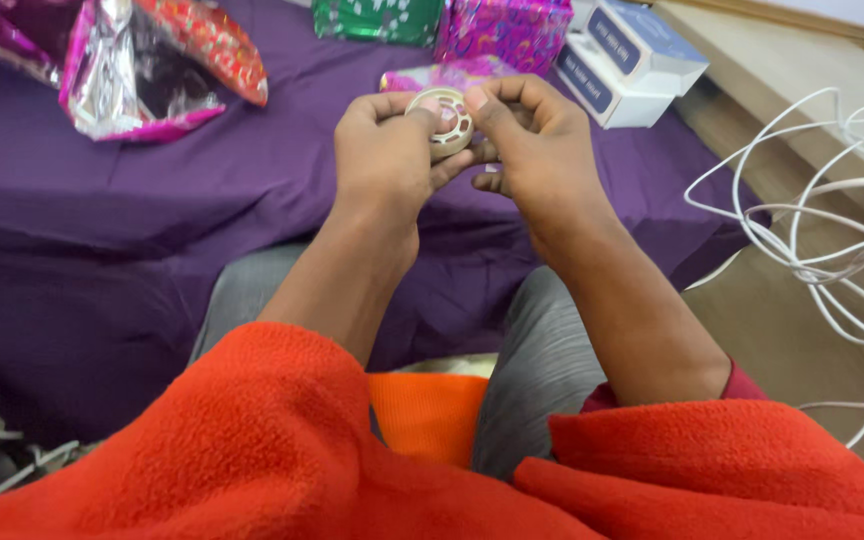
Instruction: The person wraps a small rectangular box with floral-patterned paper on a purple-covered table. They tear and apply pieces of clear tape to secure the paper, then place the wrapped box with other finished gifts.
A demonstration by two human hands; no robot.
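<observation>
Both hands (467, 140) on tape roll (449, 120)

A single view shows the scene, from a camera worn on the person's head. It looks steeply down and forward along the forearms, so the orange fleece sleeves (252, 450) fill the bottom of the picture, nearest the lens. The left hand (384, 150) and right hand (537, 140) sit in the upper middle, close enough that single fingers show clearly. Beyond and below the hands spreads the purple cloth (102, 250); past the fingertips, at the top edge, lie the shiny patterned gift wraps (152, 60) and white-and-blue cardboard boxes (632, 60). To the right of the right hand, the loose white cables (812, 230) run out of frame.
</observation>
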